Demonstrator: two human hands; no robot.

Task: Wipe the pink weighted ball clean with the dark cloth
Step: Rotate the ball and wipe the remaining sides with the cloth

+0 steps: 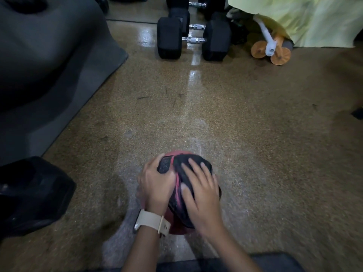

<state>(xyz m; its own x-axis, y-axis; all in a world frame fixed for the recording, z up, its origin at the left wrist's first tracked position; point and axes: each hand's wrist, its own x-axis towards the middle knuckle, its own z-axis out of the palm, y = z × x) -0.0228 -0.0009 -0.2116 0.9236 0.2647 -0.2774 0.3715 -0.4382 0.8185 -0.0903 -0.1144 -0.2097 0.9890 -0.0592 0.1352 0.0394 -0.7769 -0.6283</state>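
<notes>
1. Pink weighted ball (180, 153) sits on the speckled floor (255, 134) low in the head view, close in front of the person. It lies well apart from the black dumbbells (193, 39) at the far end.
2. Risk: the floor looks glossy, so a hard wiping stroke could roll the ball if the steadying hold gives way. The dark cloth (179, 208) is only pressed, not pinched, and may bunch or slide off the curve. The underside on the floor would likely go unwiped unless the ball is turned.
3. Left hand (156, 185), with a beige-strapped watch (151, 220) on its wrist, cups the ball's left side, its fingers (155, 160) curled over the top edge.
4. Right hand (204, 195) lies flat on the cloth, fingers (196, 169) straight and spread, pressing it onto the ball's top and right side. The ball is directly beneath and between both hands.
</notes>
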